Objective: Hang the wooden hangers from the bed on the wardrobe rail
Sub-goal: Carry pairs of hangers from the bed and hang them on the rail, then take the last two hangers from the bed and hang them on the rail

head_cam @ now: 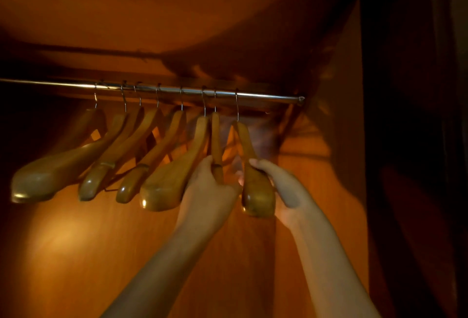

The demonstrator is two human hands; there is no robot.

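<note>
head view, close, angled up at wardrobe rail (162,89)

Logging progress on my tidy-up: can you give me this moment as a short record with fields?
rail: metal, horizontal
wooden hangers: eight hooked on the rail
left hand: grips second hanger from the right
right hand: holds rightmost hanger
held hangers: both hooks over the rail
</note>
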